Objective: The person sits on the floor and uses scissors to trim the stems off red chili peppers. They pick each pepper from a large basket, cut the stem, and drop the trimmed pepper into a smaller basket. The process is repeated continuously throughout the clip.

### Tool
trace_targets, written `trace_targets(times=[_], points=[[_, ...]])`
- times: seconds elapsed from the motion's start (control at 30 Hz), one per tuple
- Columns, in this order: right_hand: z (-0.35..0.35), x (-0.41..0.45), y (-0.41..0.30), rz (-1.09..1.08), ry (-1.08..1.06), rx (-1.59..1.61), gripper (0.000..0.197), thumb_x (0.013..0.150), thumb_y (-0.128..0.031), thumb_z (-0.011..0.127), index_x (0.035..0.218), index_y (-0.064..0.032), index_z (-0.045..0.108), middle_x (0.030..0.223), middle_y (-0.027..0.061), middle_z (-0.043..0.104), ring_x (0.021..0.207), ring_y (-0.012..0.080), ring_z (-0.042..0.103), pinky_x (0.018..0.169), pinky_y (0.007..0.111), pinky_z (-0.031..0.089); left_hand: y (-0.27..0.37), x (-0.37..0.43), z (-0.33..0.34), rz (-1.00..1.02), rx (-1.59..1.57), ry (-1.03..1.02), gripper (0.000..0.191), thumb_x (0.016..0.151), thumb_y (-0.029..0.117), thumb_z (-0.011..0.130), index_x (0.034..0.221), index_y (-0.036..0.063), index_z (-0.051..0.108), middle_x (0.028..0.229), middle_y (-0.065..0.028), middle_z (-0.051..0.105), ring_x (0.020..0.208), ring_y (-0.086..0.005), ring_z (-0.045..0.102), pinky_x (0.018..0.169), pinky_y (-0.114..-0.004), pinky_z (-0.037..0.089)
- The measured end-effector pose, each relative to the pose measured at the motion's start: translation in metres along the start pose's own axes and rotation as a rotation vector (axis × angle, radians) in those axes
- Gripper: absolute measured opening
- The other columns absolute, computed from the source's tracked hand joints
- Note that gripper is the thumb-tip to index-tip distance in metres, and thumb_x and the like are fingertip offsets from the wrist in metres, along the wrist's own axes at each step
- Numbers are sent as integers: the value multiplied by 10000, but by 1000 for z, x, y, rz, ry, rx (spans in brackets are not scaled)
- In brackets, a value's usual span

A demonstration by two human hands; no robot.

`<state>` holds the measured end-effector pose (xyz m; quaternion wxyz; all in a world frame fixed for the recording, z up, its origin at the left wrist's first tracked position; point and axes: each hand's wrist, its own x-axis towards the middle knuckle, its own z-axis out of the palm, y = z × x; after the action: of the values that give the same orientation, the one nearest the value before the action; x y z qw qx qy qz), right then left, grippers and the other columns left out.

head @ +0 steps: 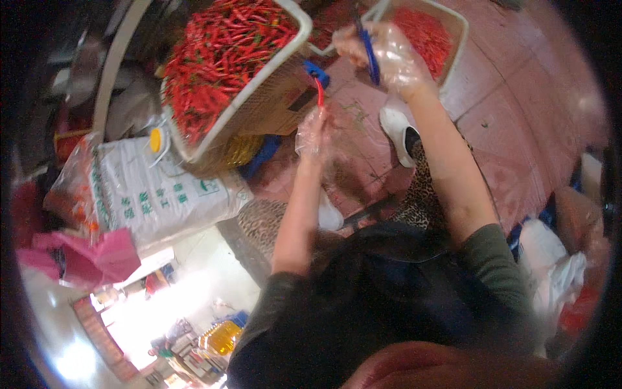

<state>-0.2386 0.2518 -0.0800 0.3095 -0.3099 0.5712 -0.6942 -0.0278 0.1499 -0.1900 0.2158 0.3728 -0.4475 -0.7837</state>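
Observation:
My left hand (312, 129), in a clear plastic glove, pinches one red chili pepper (319, 91) that points upward. A large white-rimmed tub (243, 104) stands beside it, heaped with red chili peppers (228, 63) with green stems. Held in my right hand (396, 58), also gloved in clear plastic, is a blue-handled tool (370, 53); motion blur hides its exact kind. Behind that hand is a second white-rimmed container (464, 41) with chopped or stemless-looking red chili (423, 36) in it. The two hands are apart.
A white printed sack (165, 189) lies left of the tub, near a yellow-capped container (156, 140). Green scraps dot the pink tiled floor (515, 131). A white shoe (396, 133) stands between the arms. White plastic bags (546, 257) lie at right.

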Motion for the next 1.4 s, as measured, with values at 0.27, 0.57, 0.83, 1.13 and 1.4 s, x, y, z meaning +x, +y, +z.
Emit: trace_targets(times=[0.27, 0.57, 0.83, 1.13, 1.4], points=[[69, -10, 10, 71, -359, -26, 318, 795, -272, 791, 968, -18, 713, 717, 6, 628, 651, 126, 605, 596, 294, 492, 107, -53, 48, 299, -52, -42, 314, 968, 230, 582, 1226, 51, 594, 1025, -44, 647, 914, -135, 601, 738, -301, 495], [104, 4, -5, 219, -202, 158, 146, 833, -121, 731, 897, -20, 647, 726, 23, 634, 554, 90, 568, 473, 211, 437, 138, -20, 26, 330, -109, 27, 98, 902, 121, 650, 938, 31, 630, 831, -24, 606, 666, -118, 518, 622, -284, 463], [144, 15, 12, 76, -29, -5, 90, 806, -101, 683, 843, -27, 648, 686, 21, 623, 583, 94, 579, 509, 220, 435, 164, -16, 0, 597, 288, 156, 107, 887, 78, 658, 964, 5, 674, 782, -34, 644, 704, -101, 589, 657, -247, 490], [162, 19, 25, 157, -208, 382, 136, 823, -142, 651, 763, -51, 571, 619, -19, 496, 471, 54, 417, 414, 189, 295, 148, -5, -40, 226, -517, -130, 228, 920, 122, 629, 1108, -3, 606, 948, -86, 662, 814, -153, 637, 701, -255, 539], [154, 21, 19, 116, -201, 568, 298, 850, -93, 564, 588, -93, 423, 484, -27, 395, 380, 62, 338, 382, 210, 221, 142, -10, -48, 83, -700, -443, 225, 899, 126, 620, 1065, -24, 598, 953, -123, 639, 831, -219, 628, 725, -311, 542]])
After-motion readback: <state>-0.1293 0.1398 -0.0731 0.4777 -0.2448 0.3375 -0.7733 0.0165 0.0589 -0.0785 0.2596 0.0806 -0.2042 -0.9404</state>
